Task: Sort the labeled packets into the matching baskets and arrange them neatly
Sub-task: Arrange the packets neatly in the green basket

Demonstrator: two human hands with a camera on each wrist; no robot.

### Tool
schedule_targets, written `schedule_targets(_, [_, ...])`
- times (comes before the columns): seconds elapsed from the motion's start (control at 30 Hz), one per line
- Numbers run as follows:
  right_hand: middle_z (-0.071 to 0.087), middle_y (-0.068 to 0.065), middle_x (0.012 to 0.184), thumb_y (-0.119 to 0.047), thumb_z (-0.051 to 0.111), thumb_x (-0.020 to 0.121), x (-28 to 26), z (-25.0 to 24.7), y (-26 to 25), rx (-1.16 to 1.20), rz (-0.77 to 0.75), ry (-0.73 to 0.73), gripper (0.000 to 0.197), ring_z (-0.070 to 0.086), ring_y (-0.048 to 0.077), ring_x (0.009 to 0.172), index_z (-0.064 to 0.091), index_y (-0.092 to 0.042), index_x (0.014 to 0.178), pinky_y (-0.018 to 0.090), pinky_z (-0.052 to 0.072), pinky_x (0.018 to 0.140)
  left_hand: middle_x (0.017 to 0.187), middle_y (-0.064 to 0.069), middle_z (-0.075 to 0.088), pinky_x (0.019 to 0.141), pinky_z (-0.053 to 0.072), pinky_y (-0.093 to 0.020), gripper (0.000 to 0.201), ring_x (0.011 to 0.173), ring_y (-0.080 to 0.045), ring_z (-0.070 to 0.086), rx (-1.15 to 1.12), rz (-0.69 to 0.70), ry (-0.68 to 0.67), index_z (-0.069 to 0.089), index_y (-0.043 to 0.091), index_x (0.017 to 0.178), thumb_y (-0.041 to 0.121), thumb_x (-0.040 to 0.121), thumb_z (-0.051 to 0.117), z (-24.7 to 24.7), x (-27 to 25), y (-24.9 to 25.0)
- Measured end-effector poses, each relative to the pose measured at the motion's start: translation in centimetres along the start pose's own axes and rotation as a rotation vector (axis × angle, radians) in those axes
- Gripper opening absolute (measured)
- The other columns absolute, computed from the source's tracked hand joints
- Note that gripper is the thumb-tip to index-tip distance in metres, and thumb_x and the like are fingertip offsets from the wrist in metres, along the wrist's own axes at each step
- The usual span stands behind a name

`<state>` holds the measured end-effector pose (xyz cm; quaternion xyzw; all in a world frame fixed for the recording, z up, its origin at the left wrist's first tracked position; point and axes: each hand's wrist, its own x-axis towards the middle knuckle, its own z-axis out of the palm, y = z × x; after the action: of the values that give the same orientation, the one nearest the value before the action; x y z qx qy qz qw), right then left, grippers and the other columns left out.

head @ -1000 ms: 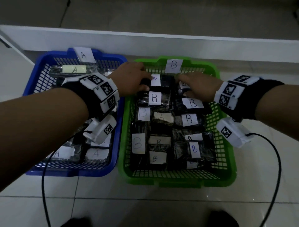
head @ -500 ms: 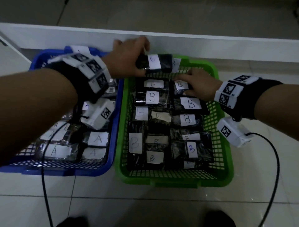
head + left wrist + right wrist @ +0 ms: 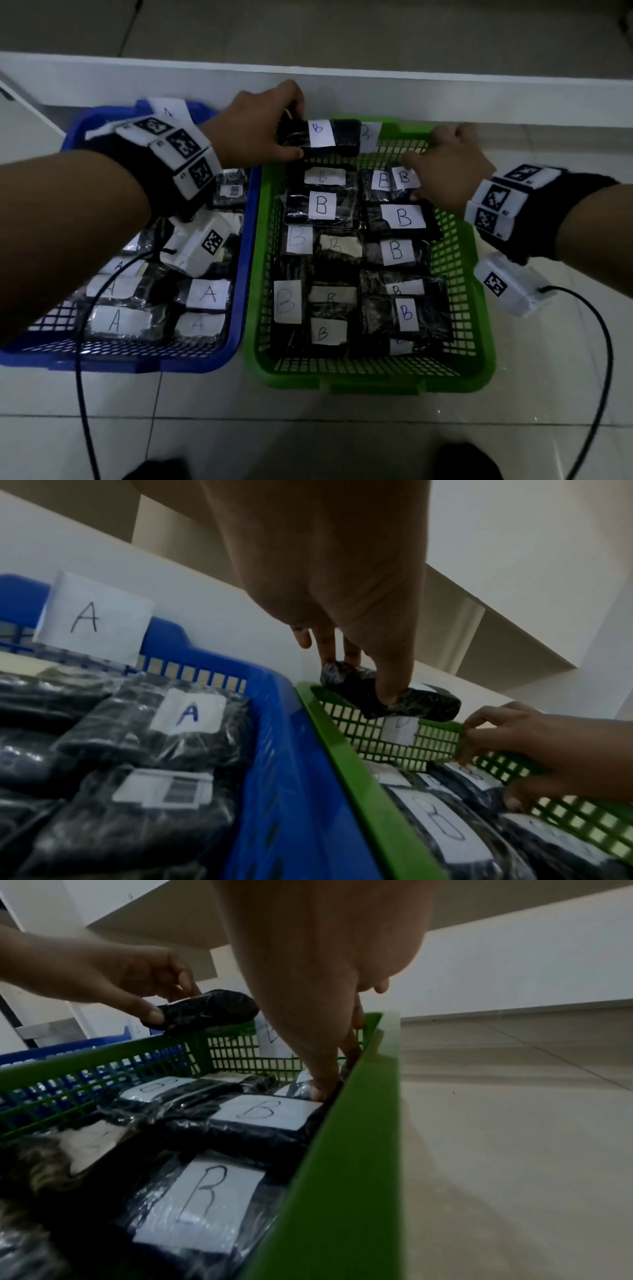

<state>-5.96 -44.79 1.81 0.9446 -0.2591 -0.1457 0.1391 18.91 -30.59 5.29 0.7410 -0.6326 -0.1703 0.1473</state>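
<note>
A black packet labeled B (image 3: 339,138) hangs above the back left rim of the green basket (image 3: 479,308), gripped at its left end by my left hand (image 3: 293,128). The left wrist view shows this held packet (image 3: 411,704) pinched between thumb and fingers. My right hand (image 3: 435,150) reaches into the basket's back right corner. Its thumb and fingers straddle a small B packet (image 3: 404,178) there, beside the wall, thumb (image 3: 322,1088) pressed down. Several B packets fill the green basket. The blue basket (image 3: 246,274) on the left holds A packets (image 3: 209,293).
A white ledge (image 3: 342,89) runs right behind both baskets. Paper tags A (image 3: 168,111) and B (image 3: 370,135) mark the back rims. Cables (image 3: 80,377) trail from both wrist cameras over the tiled floor in front. My shoes show at the bottom edge.
My left hand lifted a B packet out of the back of the green basket and holds it over the rim. My right hand slid toward the back right corner.
</note>
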Motion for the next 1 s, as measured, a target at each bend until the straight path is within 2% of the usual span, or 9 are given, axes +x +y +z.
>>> schedule_targets(0.13, [0.062,0.015,0.109,-0.043,0.06,0.081,0.1,-0.4,-0.4,0.096,0.054,-0.043,0.053,0.04,0.032,0.119,0.044,-0.015,0.123,0.047,0.024,0.103,0.108,-0.006,0.062,0.079,0.045,-0.029,0.049,0.092,-0.023,0.06,0.043,0.059,0.012,0.046,0.012,0.112,0.029,0.076,0.075,1.3,-0.1,0.7])
schedule_targets(0.23, [0.054,0.014,0.125,-0.043,0.064,0.077,0.1,-2.0,-0.9,0.618,0.13,0.047,0.067,0.044,0.033,0.119,0.035,-0.016,0.131,0.047,0.031,0.102,0.106,-0.004,0.061,0.074,0.04,-0.026,0.049,0.086,-0.017,0.056,0.06,0.118,-0.004,0.047,0.011,0.112,0.029,0.076,0.074,2.3,0.0,1.7])
schedule_targets(0.3, [0.048,0.009,0.133,-0.036,0.073,0.075,0.1,-3.0,-1.8,0.883,0.029,0.017,0.081,0.046,0.026,0.119,0.028,-0.019,0.14,0.034,0.037,0.1,0.106,-0.004,0.061,0.074,0.043,-0.029,0.048,0.087,-0.017,0.055,0.043,0.139,-0.01,0.046,0.011,0.111,0.03,0.077,0.073,3.0,0.1,2.5])
schedule_targets(0.4, [0.049,0.006,0.131,-0.029,0.076,0.076,0.3,-3.4,-2.9,0.83,-0.101,-0.085,0.076,0.048,0.02,0.115,0.036,-0.014,0.139,0.024,0.038,0.092,0.107,-0.007,0.059,0.075,0.044,-0.032,0.052,0.092,-0.021,0.056,0.006,0.133,-0.049,0.043,0.009,0.112,0.03,0.076,0.074,4.0,0.1,3.4])
schedule_targets(0.57, [0.057,0.011,0.119,-0.026,0.072,0.074,1.1,-2.6,-2.5,0.659,-0.038,0.089,0.055,0.053,0.03,0.106,0.052,-0.016,0.124,0.038,0.044,0.086,0.133,-0.013,0.045,0.098,0.04,-0.043,0.103,0.114,-0.032,0.052,0.255,0.018,-0.275,0.019,0.013,0.142,0.048,0.066,0.078,5.0,-0.8,2.4])
schedule_targets(0.63, [0.055,0.01,0.12,-0.03,0.072,0.072,1.3,-2.3,-1.9,0.624,0.006,0.1,0.056,0.051,0.033,0.11,0.051,-0.018,0.122,0.043,0.041,0.092,0.132,-0.01,0.052,0.103,0.028,-0.043,0.114,0.118,-0.029,0.051,0.393,0.028,-0.364,-0.003,0.023,0.149,0.05,0.07,0.075,5.2,-1.0,2.2])
schedule_targets(0.73, [0.052,0.01,0.121,-0.032,0.066,0.072,0.9,-2.1,-1.5,0.599,0.089,0.113,0.055,0.045,0.033,0.114,0.049,-0.017,0.122,0.046,0.031,0.096,0.126,-0.009,0.058,0.104,0.025,-0.043,0.121,0.117,-0.028,0.053,0.368,0.011,-0.419,-0.017,0.022,0.148,0.048,0.073,0.074,4.9,-0.5,2.5])
schedule_targets(0.87, [0.054,0.011,0.112,-0.035,0.048,0.061,0.1,-2.5,-1.1,0.627,0.207,0.212,0.058,0.046,0.032,0.108,0.05,-0.015,0.116,0.043,0.028,0.094,0.134,-0.012,0.053,0.105,0.034,-0.045,0.109,0.121,-0.03,0.051,0.208,-0.068,-0.28,0.004,0.016,0.15,0.044,0.072,0.075,2.5,0.9,1.6])
schedule_targets(1.0, [0.057,0.01,0.102,-0.034,0.047,0.06,-0.8,-2.1,-0.9,0.572,0.254,0.29,0.054,0.05,0.031,0.099,0.053,-0.012,0.109,0.042,0.028,0.093,0.123,-0.01,0.059,0.096,0.038,-0.04,0.074,0.109,-0.029,0.056,0.264,-0.036,-0.121,0.042,0.014,0.128,0.047,0.071,0.075,1.9,1.5,0.6])
